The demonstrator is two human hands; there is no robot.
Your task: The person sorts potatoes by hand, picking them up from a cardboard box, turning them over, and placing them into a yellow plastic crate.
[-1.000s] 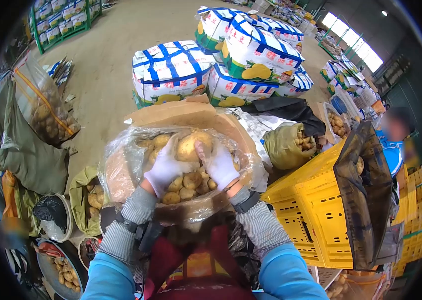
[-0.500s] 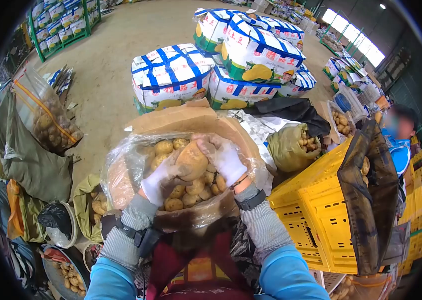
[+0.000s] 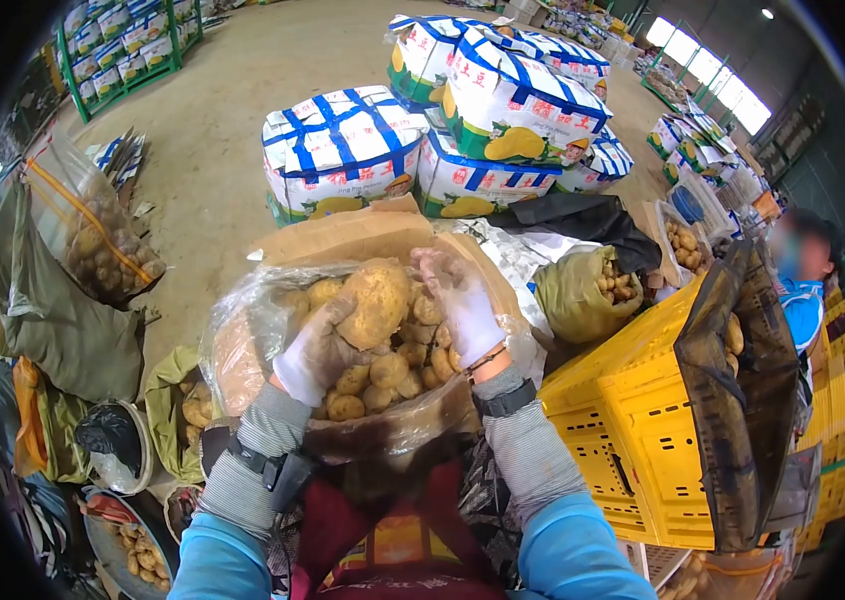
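Observation:
A large potato [image 3: 377, 303] is gripped in my gloved left hand [image 3: 319, 347], held above a plastic-lined paper sack. To its right, my gloved right hand [image 3: 458, 305] has its fingers apart and holds nothing, close to the potato but separate from it. Smaller potatoes [image 3: 390, 371] fill the sack beneath both hands. The sack's brown paper rim [image 3: 353, 232] stands up behind them, and clear plastic [image 3: 248, 300] is folded out around the opening.
Printed white and blue bags [image 3: 343, 150] are stacked ahead. A yellow crate [image 3: 623, 410] with dark netting stands at the right, near another person [image 3: 801, 300]. Green sacks [image 3: 583, 295] lie on both sides. A tub of potatoes [image 3: 143, 555] sits at the lower left.
My right hand has let go of the large potato and moved slightly right. The potato, now in my left hand alone, is turned and a little higher.

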